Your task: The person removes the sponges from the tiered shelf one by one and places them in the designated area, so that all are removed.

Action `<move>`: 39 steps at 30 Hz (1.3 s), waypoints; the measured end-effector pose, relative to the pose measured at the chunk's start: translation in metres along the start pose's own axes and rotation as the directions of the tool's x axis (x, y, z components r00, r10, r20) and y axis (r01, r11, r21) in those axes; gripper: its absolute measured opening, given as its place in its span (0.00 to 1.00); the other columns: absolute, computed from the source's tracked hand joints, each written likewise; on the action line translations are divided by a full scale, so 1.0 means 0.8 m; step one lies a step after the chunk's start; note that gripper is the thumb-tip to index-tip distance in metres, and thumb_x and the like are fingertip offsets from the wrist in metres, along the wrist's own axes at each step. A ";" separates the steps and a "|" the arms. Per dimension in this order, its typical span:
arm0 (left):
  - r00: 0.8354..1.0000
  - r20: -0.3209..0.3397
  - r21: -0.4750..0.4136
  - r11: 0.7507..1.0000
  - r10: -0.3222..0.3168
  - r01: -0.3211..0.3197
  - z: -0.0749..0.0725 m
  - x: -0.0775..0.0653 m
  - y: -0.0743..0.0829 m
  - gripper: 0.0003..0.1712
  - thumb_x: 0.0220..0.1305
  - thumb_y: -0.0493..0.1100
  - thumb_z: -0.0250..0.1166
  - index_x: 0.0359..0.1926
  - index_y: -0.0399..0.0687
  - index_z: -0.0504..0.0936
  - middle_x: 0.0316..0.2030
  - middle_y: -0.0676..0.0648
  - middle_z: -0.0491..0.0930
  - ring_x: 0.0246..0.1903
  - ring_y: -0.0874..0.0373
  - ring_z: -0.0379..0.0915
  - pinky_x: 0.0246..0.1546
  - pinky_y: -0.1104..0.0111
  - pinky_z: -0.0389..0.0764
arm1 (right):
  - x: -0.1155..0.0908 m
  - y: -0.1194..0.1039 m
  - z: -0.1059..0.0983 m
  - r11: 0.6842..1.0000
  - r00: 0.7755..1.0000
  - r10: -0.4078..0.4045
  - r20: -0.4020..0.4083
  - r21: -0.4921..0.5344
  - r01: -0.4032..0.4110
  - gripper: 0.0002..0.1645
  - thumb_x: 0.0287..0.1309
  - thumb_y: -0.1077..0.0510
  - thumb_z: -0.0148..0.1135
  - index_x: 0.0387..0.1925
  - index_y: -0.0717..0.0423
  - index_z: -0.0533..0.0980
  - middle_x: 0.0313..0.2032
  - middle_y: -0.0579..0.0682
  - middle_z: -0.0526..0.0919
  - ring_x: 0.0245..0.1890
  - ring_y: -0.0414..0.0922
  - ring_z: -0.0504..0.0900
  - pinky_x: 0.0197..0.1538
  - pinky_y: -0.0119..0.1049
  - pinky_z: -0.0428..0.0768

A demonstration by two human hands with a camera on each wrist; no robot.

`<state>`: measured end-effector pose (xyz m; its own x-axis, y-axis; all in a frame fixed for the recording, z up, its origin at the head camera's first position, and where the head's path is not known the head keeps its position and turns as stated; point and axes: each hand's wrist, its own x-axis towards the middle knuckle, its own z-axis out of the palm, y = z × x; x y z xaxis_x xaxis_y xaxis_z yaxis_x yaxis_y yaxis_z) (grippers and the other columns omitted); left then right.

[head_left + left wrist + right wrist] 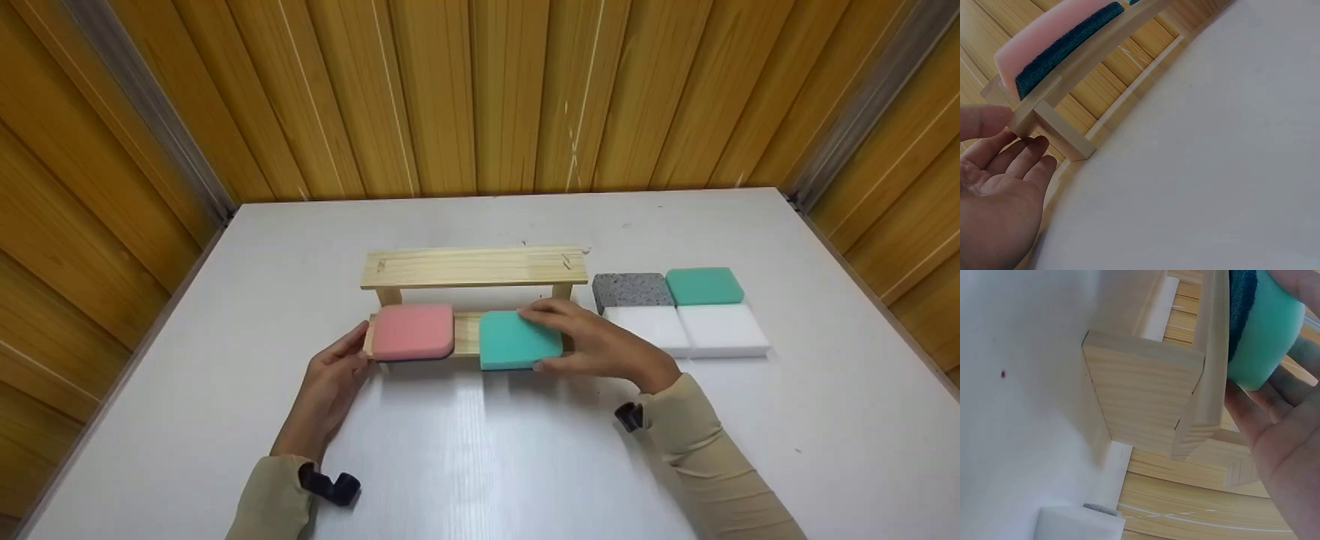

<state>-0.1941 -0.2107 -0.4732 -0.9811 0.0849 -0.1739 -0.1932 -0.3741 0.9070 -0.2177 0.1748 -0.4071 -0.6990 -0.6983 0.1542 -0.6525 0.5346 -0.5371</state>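
Teal rounded-square foam sponge (517, 340) is gripped by right hand (600, 346), pale two-step wooden rack (472, 268) pinched by left hand (330, 384), probably for steadiness.

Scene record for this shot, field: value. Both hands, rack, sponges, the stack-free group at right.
left hand: holds left end of lower shelf
right hand: holds teal sponge
rack: wooden, two levels, on white table
pink sponge: on lower shelf, left part, dark side down
teal sponge: at lower shelf's right end, dark side down
right of rack: gray block and green pad behind two white blocks
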 end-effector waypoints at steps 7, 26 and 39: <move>1.000 -0.004 0.007 1.000 0.004 -0.004 -0.001 0.000 -0.001 0.35 0.63 0.26 0.53 0.72 0.38 0.57 0.74 0.45 0.54 0.73 0.54 0.51 0.66 0.72 0.67 | -0.008 0.004 -0.004 1.000 1.000 -0.014 0.003 -0.022 0.014 0.43 0.54 0.50 0.69 0.69 0.54 0.64 0.65 0.52 0.67 0.61 0.48 0.70 0.63 0.47 0.74; 1.000 -0.004 -0.003 1.000 0.001 -0.001 0.000 -0.001 0.001 0.36 0.63 0.26 0.54 0.72 0.39 0.57 0.74 0.45 0.53 0.73 0.53 0.51 0.67 0.70 0.66 | -0.038 0.010 -0.020 0.998 1.000 -0.011 -0.001 -0.058 0.011 0.43 0.52 0.53 0.71 0.68 0.54 0.65 0.64 0.52 0.68 0.63 0.52 0.69 0.63 0.53 0.73; 1.000 -0.007 0.007 1.000 0.007 -0.007 0.000 0.000 -0.001 0.36 0.63 0.27 0.53 0.72 0.40 0.57 0.74 0.45 0.54 0.72 0.54 0.52 0.65 0.73 0.68 | -0.057 0.021 -0.028 0.998 1.000 0.028 -0.005 -0.057 -0.029 0.43 0.51 0.53 0.72 0.68 0.53 0.65 0.63 0.53 0.68 0.60 0.51 0.71 0.60 0.52 0.75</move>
<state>-0.1941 -0.2103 -0.4735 -0.9825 0.0756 -0.1704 -0.1863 -0.3679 0.9110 -0.2031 0.2263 -0.4041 -0.7188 -0.6803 0.1431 -0.6479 0.5809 -0.4927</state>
